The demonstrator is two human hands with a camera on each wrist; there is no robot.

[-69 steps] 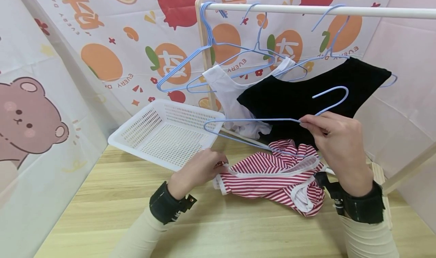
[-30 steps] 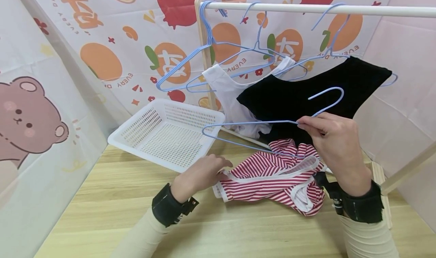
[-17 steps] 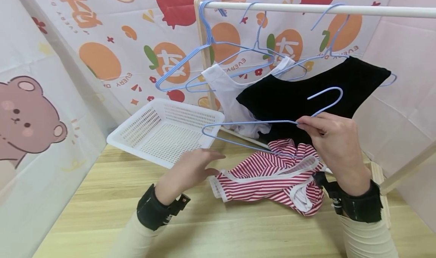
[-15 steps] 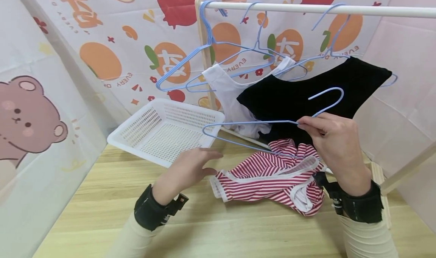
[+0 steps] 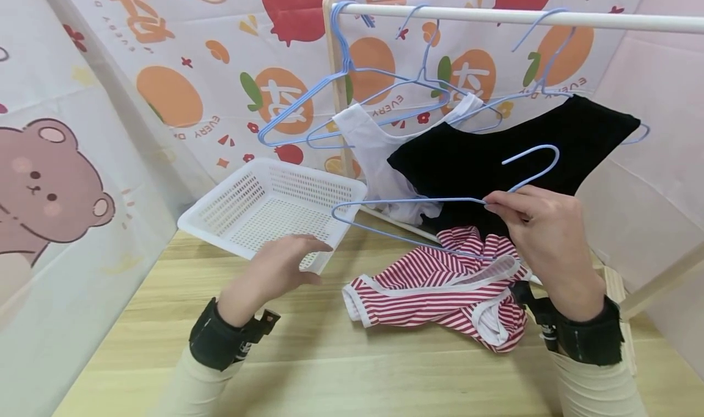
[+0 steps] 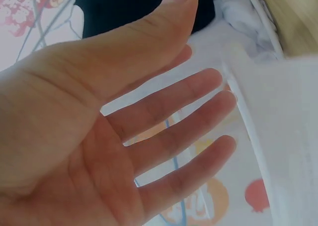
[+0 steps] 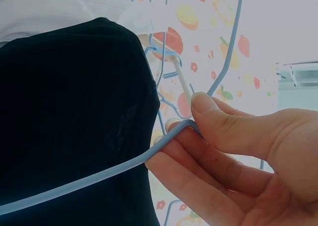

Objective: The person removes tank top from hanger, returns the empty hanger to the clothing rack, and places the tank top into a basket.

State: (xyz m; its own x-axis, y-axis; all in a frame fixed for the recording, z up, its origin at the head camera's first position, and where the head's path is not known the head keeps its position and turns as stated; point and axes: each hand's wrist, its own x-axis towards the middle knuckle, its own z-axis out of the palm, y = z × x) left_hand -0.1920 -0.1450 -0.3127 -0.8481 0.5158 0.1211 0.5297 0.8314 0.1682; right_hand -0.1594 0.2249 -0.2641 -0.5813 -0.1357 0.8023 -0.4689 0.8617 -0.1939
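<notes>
My right hand pinches a blue wire hanger near the base of its hook; the right wrist view shows thumb and fingers on the bent wire. Below the hanger, a red-and-white striped garment with white trim lies crumpled on the table, partly behind the hanger's lower bar. My left hand is held in the air left of the garment, in front of the white basket. Its fingers are extended and hold nothing, as the left wrist view also shows.
Behind my hands, a rack with a white rail bears a white top and a black top on blue hangers. Several bare blue hangers bunch at its left end. The wooden table extends in front.
My left hand has let go of the striped garment's left edge and moved left, its fingers spreading. The right hand keeps its hold on the hanger, almost still. The view has shifted slightly.
</notes>
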